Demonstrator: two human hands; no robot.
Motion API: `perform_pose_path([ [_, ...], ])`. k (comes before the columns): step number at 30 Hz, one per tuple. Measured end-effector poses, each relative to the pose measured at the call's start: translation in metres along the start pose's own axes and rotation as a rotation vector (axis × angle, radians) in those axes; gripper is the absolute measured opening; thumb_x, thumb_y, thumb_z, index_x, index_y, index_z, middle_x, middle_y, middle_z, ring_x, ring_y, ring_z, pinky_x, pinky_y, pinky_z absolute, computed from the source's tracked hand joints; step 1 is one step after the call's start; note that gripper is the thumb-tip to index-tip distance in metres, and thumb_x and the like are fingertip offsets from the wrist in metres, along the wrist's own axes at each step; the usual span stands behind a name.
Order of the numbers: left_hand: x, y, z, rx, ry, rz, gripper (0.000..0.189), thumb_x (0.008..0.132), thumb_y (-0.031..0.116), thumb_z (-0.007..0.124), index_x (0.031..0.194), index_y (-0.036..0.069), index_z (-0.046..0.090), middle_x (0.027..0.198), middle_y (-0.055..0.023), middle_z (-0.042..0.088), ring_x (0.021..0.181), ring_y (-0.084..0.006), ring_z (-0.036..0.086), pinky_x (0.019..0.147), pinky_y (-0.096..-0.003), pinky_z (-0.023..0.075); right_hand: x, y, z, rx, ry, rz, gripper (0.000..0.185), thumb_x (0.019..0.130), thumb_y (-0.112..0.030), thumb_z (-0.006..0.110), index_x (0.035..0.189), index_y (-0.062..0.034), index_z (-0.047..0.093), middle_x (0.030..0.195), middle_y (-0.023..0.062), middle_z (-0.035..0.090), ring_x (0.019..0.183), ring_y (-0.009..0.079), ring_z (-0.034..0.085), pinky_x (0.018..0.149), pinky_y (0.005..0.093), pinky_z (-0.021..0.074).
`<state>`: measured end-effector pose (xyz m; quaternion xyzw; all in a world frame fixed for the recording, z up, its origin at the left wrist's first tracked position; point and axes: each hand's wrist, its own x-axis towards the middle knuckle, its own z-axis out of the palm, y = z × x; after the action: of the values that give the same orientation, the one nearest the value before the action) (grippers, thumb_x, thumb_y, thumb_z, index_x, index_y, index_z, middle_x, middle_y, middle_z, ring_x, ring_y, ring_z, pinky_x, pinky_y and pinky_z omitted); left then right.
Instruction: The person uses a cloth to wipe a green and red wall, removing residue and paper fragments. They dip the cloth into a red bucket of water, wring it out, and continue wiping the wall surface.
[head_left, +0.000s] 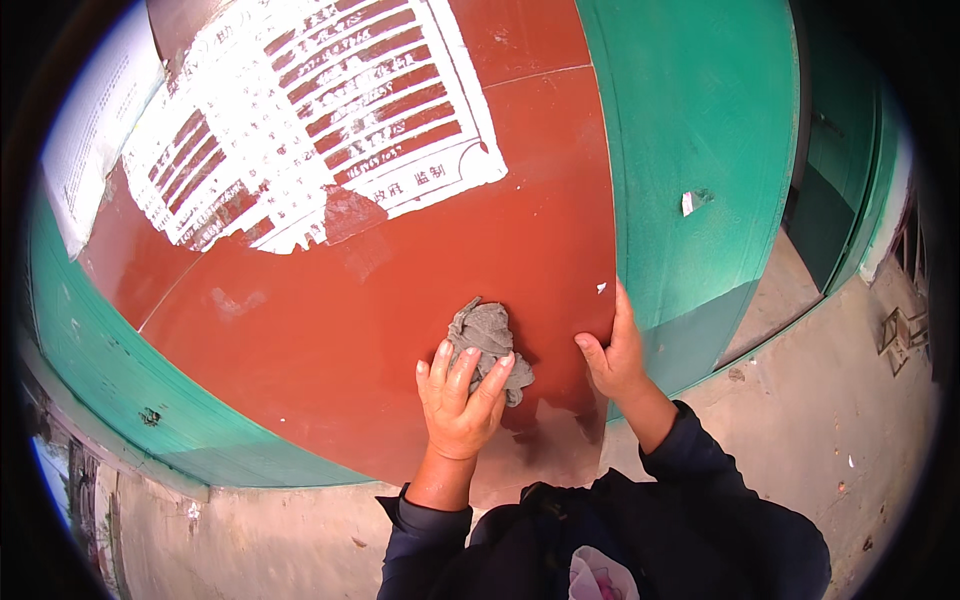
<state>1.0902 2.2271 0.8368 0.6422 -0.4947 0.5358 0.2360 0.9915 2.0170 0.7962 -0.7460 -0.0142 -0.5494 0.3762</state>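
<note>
A glossy red panel (360, 322) stands before me, with a grey cloth (484, 330) bunched against its lower face. My left hand (457, 401) presses this damp-looking cloth to the surface, fingers spread over it. At the panel's right edge, my right hand (619, 356) has its thumb on the front, and its other fingers run along or behind the edge, partly hidden. Higher up, a torn white poster (480, 154) bearing printed writing is stuck on the panel, with patches of red showing through.
Green metal doors or panels (697, 112) flank the red one on both sides. A loose white sheet (97, 127) hangs at the upper left. Concrete floor (277, 532) runs below, and a small wooden stool (900, 337) stands far right. White scraps dot the surfaces.
</note>
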Motion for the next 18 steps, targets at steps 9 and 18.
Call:
perform_pose_path([
  [9, 0.141, -0.037, -0.031, 0.072, 0.418, -0.351, 0.048, 0.085, 0.005, 0.066, 0.132, 0.006, 0.062, 0.149, -0.0182, 0.042, 0.140, -0.0397, 0.035, 0.115, -0.0507, 0.0280, 0.006, 0.004, -0.006, 0.025, -0.085, -0.118, 0.078, 0.091, -0.016, 0.068, 0.150, 0.0054, 0.021, 0.152, 0.0288, 0.032, 0.137, 0.0430, 0.037, 0.114, 0.0472, 0.0308],
  [18, 0.061, 0.062, 0.027, -0.010, 0.046, 0.072, 0.047, 0.073, 0.007, 0.070, 0.118, 0.020, 0.073, 0.124, -0.0021, 0.055, 0.124, -0.0288, 0.049, 0.106, -0.0468, 0.0426, 0.010, 0.014, -0.007, 0.038, -0.112, -0.255, 0.080, 0.084, -0.005, 0.066, 0.150, 0.0048, 0.023, 0.151, 0.0318, 0.031, 0.134, 0.0481, 0.038, 0.113, 0.0511, 0.0307],
])
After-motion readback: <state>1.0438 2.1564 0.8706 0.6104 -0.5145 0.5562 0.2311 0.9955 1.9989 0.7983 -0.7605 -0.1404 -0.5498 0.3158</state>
